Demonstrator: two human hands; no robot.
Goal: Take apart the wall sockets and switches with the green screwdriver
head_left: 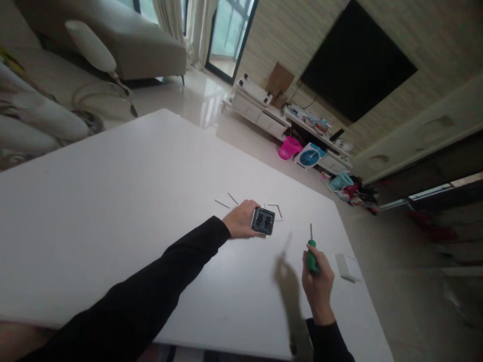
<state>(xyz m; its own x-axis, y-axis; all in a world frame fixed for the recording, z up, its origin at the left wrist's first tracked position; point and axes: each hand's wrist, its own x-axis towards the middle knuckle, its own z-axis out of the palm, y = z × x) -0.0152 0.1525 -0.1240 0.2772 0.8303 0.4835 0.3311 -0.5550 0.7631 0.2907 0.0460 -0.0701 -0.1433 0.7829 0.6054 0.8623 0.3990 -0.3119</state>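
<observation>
My left hand [241, 219] is closed on the left side of a wall switch or socket unit [263, 221], a square piece with a white edge and a dark face of small parts; which of the two it is I cannot tell. My right hand [319, 281] grips a screwdriver [311, 256] by its green handle. Its thin metal shaft points up and away, apart from the unit. Behind the left hand lies a white frame-like piece [279, 219] with dark edges, partly hidden. Left of it, thin dark-edged strips [222, 203] lie on the table.
A white table [113, 201] spans the view. Near its right edge lies a pale flat box-like piece [347, 267]. Beyond the table stand a low TV cabinet [260, 118], a pink basket [290, 148], a blue-and-white fan [310, 156] and a sofa [143, 45].
</observation>
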